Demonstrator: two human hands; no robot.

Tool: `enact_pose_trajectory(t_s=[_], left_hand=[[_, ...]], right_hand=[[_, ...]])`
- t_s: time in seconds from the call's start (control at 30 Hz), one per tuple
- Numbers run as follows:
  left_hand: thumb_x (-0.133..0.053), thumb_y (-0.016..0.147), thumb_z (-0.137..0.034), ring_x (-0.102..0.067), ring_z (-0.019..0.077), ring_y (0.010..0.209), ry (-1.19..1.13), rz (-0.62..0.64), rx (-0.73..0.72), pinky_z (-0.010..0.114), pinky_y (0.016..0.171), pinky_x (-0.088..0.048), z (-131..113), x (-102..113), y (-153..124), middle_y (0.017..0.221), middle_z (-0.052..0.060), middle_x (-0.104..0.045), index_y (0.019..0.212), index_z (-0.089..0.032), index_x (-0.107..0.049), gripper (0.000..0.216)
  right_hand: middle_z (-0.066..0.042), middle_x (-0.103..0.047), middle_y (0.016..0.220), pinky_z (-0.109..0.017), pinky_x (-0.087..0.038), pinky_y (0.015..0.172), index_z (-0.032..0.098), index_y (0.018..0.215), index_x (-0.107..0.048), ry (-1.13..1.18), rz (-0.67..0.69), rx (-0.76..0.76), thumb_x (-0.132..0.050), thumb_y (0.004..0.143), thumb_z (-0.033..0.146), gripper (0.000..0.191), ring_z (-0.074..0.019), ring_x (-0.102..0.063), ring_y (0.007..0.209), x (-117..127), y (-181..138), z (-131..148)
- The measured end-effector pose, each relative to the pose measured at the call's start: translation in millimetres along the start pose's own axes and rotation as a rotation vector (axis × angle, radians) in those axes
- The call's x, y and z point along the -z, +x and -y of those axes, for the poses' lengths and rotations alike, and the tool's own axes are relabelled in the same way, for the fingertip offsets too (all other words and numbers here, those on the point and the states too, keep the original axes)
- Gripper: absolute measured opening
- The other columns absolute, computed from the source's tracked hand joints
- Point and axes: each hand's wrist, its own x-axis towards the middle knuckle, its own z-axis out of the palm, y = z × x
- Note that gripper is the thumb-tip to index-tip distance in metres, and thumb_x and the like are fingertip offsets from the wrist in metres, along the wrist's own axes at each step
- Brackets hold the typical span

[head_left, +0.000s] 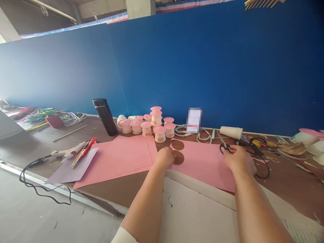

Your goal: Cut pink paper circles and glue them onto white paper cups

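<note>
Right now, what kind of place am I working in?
Probably a craft workshop bench: pink paper sheets, paper cups topped with pink discs, and a glue gun lie along a blue partition.

A pink sheet (202, 162) with round holes cut in it is pressed at its edge by the left hand (165, 156). Scissors (226, 147) are touched by the right hand (239, 161) at the sheet's far side. Behind, pink-topped cups (152, 125) and a black flask (105, 116) are stood on the surface (121, 189).
</note>
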Motion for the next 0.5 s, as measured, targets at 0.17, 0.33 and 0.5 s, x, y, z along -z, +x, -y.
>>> enact_pose_trajectory(t_s=[0.17,0.33,0.5], left_hand=[[-0.054,0.085,-0.026,-0.065,0.0234,0.091,0.011,0.011,0.017,0.030,0.072,-0.049,-1,1,-2,0.100,0.010,-0.072,0.092,-0.019,-0.069,0.018],[-0.055,0.084,-0.026,-0.065,0.0232,0.093,0.010,-0.006,0.008,0.029,0.071,-0.047,-1,0,-1,0.100,0.009,-0.072,0.092,-0.020,-0.069,0.018],[-0.056,0.084,-0.030,-0.065,0.0245,0.094,0.005,-0.009,0.008,0.030,0.072,-0.047,0,-1,-2,0.102,0.010,-0.072,0.094,-0.020,-0.069,0.019]], right_hand=[[-0.021,-0.065,0.120,-0.059,-0.048,0.079,0.022,0.119,-0.067,0.007,-0.047,-0.059,-0.058,0.081,0.049,0.047,-0.0441,-0.063,0.104,-2,14,-12],[-0.018,-0.065,0.123,-0.058,-0.048,0.083,0.025,0.119,-0.067,-0.027,-0.013,-0.099,-0.057,0.081,0.054,0.049,-0.0427,-0.062,0.109,-4,19,-12],[-0.019,-0.066,0.122,-0.059,-0.048,0.084,0.025,0.118,-0.068,-0.044,0.028,-0.076,-0.056,0.081,0.055,0.049,-0.0422,-0.061,0.110,-8,21,-11]])
